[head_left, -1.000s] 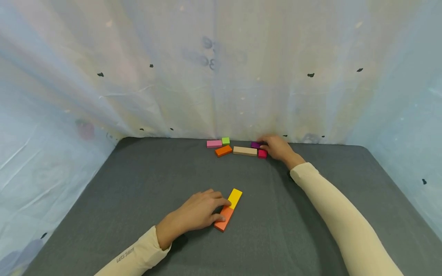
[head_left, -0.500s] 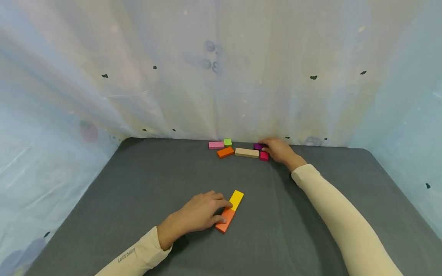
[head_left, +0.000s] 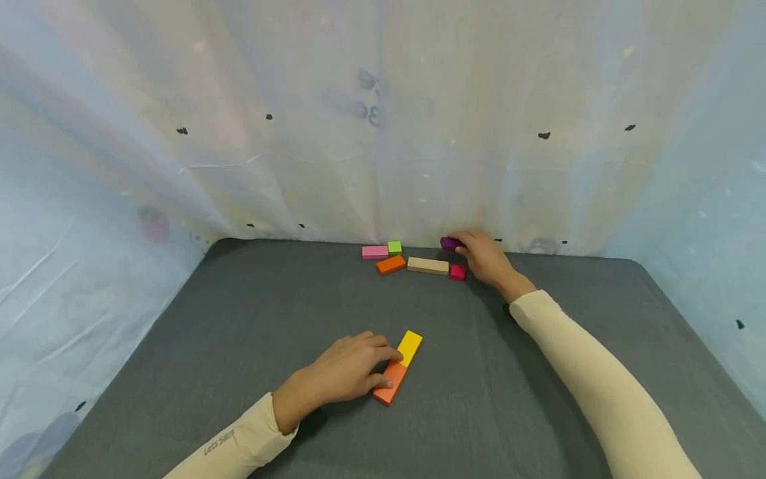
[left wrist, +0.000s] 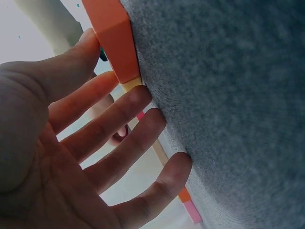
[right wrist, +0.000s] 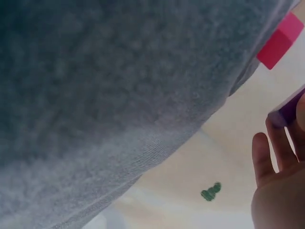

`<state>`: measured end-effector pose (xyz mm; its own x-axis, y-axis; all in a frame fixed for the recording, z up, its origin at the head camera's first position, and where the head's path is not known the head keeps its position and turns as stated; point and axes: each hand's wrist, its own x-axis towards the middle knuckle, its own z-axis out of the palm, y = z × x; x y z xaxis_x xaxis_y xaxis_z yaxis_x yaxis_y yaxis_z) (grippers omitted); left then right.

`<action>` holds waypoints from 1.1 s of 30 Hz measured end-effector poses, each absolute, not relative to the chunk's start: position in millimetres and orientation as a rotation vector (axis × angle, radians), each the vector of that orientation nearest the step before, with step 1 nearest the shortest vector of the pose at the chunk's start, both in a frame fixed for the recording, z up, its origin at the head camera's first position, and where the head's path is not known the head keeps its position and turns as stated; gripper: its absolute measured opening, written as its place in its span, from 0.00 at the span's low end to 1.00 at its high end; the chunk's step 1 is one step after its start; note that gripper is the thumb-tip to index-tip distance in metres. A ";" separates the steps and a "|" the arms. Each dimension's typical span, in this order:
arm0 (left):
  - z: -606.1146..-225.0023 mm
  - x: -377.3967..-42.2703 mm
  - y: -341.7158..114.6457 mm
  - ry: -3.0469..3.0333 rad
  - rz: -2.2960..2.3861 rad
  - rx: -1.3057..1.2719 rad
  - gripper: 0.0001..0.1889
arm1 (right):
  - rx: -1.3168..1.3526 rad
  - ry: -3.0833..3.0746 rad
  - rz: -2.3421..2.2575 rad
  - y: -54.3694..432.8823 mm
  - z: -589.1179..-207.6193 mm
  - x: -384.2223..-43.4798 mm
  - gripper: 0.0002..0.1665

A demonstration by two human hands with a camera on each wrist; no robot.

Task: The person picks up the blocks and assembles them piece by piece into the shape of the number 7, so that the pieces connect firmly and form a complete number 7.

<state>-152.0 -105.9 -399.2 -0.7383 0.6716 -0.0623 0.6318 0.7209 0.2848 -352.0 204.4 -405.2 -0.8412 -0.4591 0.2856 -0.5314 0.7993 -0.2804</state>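
Note:
At the back of the table, my right hand (head_left: 483,256) pinches a purple block (head_left: 450,244) between thumb and fingers. In the right wrist view the purple block (right wrist: 288,112) is held off the grey cloth. My left hand (head_left: 353,367) lies beside an orange block (head_left: 390,382) and a yellow block (head_left: 409,347), joined end to end in one slanted line. Its thumb and index finger touch these blocks from the left. The left wrist view shows the hand's fingers (left wrist: 119,119) spread and mostly straight, thumb against the orange block (left wrist: 114,43).
Near the back edge lie a pink block (head_left: 374,253), a green block (head_left: 395,247), a darker orange block (head_left: 391,265), a long beige block (head_left: 427,266) and a red block (head_left: 457,272). A pale curtain (head_left: 383,133) rises behind the grey tabletop (head_left: 269,293).
My right hand has taken the purple block up off the cloth, away from the red and beige blocks. The left hand stays where it was on the orange and yellow blocks.

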 end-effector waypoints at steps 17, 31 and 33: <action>-398.4 -150.2 -106.3 2.758 0.358 1.037 0.21 | 0.934 -2.799 0.808 208.3 -408.5 -327.8 0.23; -398.6 -151.3 -105.3 2.762 0.329 1.042 0.22 | 1.065 -2.800 0.809 198.8 -412.4 -298.9 0.22; -398.8 -151.3 -104.6 2.759 0.329 1.040 0.22 | 1.102 -2.810 0.761 197.8 -414.2 -297.0 0.21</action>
<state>-151.3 -104.6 -398.8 -0.7410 0.6661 -0.0848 0.6275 0.7319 0.2658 -297.0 197.8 -414.2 -0.7491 -0.6318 0.1991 -0.6459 0.6299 -0.4313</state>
